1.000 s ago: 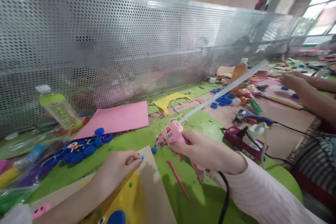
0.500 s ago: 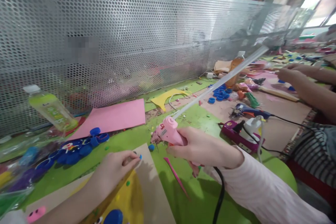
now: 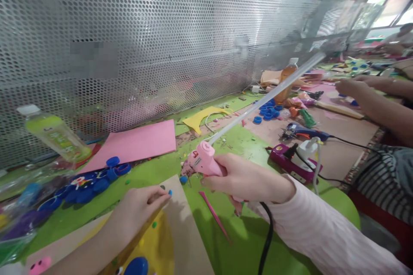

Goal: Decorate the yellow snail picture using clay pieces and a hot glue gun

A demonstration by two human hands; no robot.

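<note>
My right hand is wrapped round the handle of a pink hot glue gun. A long clear glue stick juts from its back, up and to the right. The nozzle is smeared with dark residue and points left, just above a small blue ball. My left hand is closed, pinching a small blue piece between thumb and fingertips. Below it lies a yellow clay shape with a blue disc and green dots, on tan cardboard.
A pink sheet, a green-labelled bottle and blue bottle caps lie left. A pink clay tool rests near my right hand. Rightward are a purple power strip, another glue gun and a co-worker's arms. Perforated metal stands behind.
The whole view has shifted slightly, so things sit a little further left. Both hands keep their grips, with the glue gun and blue piece held much as before.
</note>
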